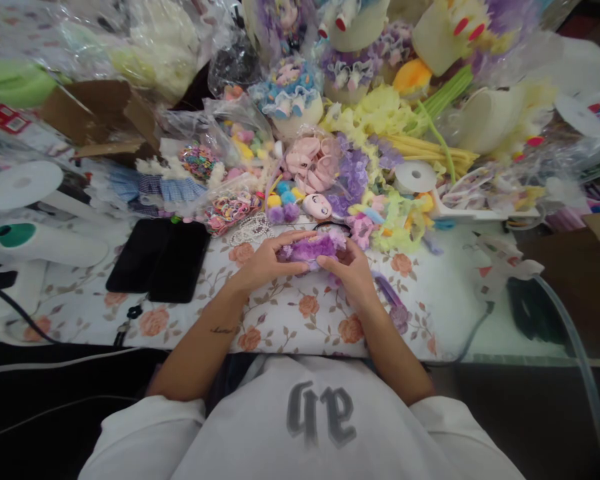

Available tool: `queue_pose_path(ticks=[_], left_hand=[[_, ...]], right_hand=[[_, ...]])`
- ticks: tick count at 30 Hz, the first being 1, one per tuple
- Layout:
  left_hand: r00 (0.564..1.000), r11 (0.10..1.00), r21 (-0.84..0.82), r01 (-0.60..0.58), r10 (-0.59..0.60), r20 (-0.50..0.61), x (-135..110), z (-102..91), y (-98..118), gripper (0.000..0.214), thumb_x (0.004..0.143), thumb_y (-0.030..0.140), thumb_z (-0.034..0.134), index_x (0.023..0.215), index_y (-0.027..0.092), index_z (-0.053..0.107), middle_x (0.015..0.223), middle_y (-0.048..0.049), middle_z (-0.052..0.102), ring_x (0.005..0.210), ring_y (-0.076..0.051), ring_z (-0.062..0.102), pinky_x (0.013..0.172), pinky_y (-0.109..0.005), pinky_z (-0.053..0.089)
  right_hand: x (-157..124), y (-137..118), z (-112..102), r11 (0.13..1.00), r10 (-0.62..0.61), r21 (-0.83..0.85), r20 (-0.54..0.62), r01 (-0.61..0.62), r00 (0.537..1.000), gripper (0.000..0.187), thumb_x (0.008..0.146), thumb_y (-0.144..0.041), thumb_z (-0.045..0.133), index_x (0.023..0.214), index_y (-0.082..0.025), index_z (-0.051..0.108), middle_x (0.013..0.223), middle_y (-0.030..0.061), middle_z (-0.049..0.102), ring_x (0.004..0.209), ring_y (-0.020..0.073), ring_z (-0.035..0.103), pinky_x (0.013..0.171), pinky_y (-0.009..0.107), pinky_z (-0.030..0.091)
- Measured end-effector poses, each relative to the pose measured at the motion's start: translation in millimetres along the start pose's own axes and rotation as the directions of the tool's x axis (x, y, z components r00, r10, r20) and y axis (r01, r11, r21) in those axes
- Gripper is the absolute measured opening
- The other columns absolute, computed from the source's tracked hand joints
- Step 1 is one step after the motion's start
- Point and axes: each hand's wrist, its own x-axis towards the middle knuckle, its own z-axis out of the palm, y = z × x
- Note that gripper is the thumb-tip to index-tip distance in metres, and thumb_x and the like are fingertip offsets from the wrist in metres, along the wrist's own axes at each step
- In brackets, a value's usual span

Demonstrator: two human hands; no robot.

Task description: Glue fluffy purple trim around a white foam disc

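Note:
A fluffy purple piece with pale lilac lacy edges is held between my two hands above the flowered tablecloth. My left hand grips its left end, fingers along the far side and thumb in front. Around its right end my right hand is closed, the thumb pressed on the near edge. What exactly the piece is, I cannot make out. Beside my right wrist lies a purple band with a fuzzy lilac end. Just beyond my hands sits a doll face with purple ruffles.
Two black phones lie at the left, near a white glue-gun-like tool. Behind are pink bows, yellow ruffles, a ribbon spool and bagged trims. A cardboard box stands back left; a clear hose hangs at right.

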Motion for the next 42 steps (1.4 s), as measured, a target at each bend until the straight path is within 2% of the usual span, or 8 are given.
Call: queue_pose_path(ticks=[11, 16, 20, 27, 31, 35, 38, 42], left_hand=[[0.993, 0.979, 0.169, -0.114, 0.118, -0.017, 2.7, 2.9, -8.2, 0.063, 0.073, 0.035, 0.079, 0.132, 0.026, 0.060, 0.139, -0.0086, 0.058, 0.130, -0.029, 0.052, 0.115, -0.046, 0.037], [0.911, 0.791, 0.591, -0.159, 0.348, -0.221, 0.5, 16.6, -13.9, 0.046, 0.078, 0.022, 0.069, 0.123, 0.021, 0.066, 0.123, -0.0107, 0.059, 0.118, -0.027, 0.056, 0.104, -0.045, 0.046], [0.859, 0.553, 0.819, -0.153, 0.484, -0.167, -2.3, 22.8, -12.9, 0.045, 0.079, 0.020, 0.066, 0.124, 0.016, 0.065, 0.116, -0.0127, 0.065, 0.110, -0.029, 0.059, 0.095, -0.042, 0.051], [0.838, 0.571, 0.821, -0.003, 0.449, -0.309, -5.8, 18.1, -7.1, 0.052, 0.074, 0.018, 0.067, 0.126, 0.017, 0.062, 0.118, -0.0123, 0.069, 0.118, -0.034, 0.055, 0.103, -0.049, 0.040], [0.816, 0.764, 0.645, -0.004, 0.375, -0.439, -2.9, 16.2, -11.9, 0.051, 0.071, 0.015, 0.069, 0.122, 0.019, 0.065, 0.116, -0.0091, 0.070, 0.113, -0.030, 0.056, 0.102, -0.044, 0.042], [0.770, 1.000, 0.017, 0.000, 0.011, -0.638, 6.3, 15.9, -15.5, 0.052, 0.066, 0.027, 0.079, 0.116, 0.020, 0.065, 0.112, -0.0057, 0.070, 0.102, -0.023, 0.063, 0.094, -0.036, 0.051], [0.773, 0.879, -0.474, -0.043, -0.271, -0.574, 10.6, 16.0, -12.3, 0.052, 0.059, 0.034, 0.085, 0.105, 0.021, 0.065, 0.100, -0.0020, 0.070, 0.088, -0.017, 0.066, 0.080, -0.029, 0.056], [0.807, 0.705, -0.709, 0.020, -0.430, -0.405, 7.6, 17.2, -5.7, 0.047, 0.054, 0.037, 0.090, 0.090, 0.020, 0.065, 0.088, 0.0002, 0.069, 0.072, -0.014, 0.064, 0.065, -0.028, 0.060]], right_hand=[[-1.6, -1.0, 5.2, 1.000, -0.010, 0.005, -0.031, 0.010, 0.999, 0.054, 0.058, -0.036, 0.088, 0.105, -0.024, 0.064, 0.105, 0.0034, 0.075, 0.098, 0.0244, 0.070, 0.092, 0.040, 0.055], [-3.6, -3.6, 12.5, 0.998, -0.010, -0.062, -0.047, 0.007, 0.999, 0.056, 0.061, -0.041, 0.086, 0.108, -0.022, 0.061, 0.105, 0.0039, 0.074, 0.100, 0.0257, 0.070, 0.092, 0.041, 0.056], [-3.7, -3.7, 14.4, 0.991, -0.085, -0.105, -0.057, 0.078, 0.995, 0.057, 0.064, -0.039, 0.085, 0.112, -0.023, 0.059, 0.113, 0.0063, 0.071, 0.105, 0.0257, 0.069, 0.097, 0.041, 0.055], [-1.0, 11.4, 15.1, 0.966, -0.247, -0.069, 0.038, 0.249, 0.968, 0.066, 0.066, -0.042, 0.084, 0.121, -0.027, 0.051, 0.125, 0.0085, 0.064, 0.115, 0.0248, 0.064, 0.097, 0.042, 0.057], [-2.2, 12.9, 16.8, 0.947, -0.298, -0.104, 0.080, 0.305, 0.951, 0.067, 0.070, -0.041, 0.082, 0.127, -0.028, 0.048, 0.132, 0.0097, 0.061, 0.121, 0.0246, 0.061, 0.100, 0.044, 0.055], [-7.3, 6.5, 16.5, 0.915, -0.364, -0.152, 0.091, 0.374, 0.927, 0.062, 0.076, -0.033, 0.079, 0.130, -0.027, 0.048, 0.136, 0.0117, 0.059, 0.127, 0.0253, 0.058, 0.101, 0.044, 0.054], [-11.2, 2.7, 15.9, 0.873, -0.424, -0.242, 0.056, 0.424, 0.904, 0.052, 0.079, -0.033, 0.076, 0.125, -0.027, 0.053, 0.128, 0.0110, 0.064, 0.118, 0.0250, 0.063, 0.094, 0.042, 0.057], [-13.6, 1.2, 15.6, 0.843, -0.468, -0.281, 0.038, 0.458, 0.883, 0.037, 0.083, -0.033, 0.072, 0.117, -0.026, 0.059, 0.114, 0.0085, 0.068, 0.105, 0.0232, 0.068, 0.086, 0.039, 0.059]])
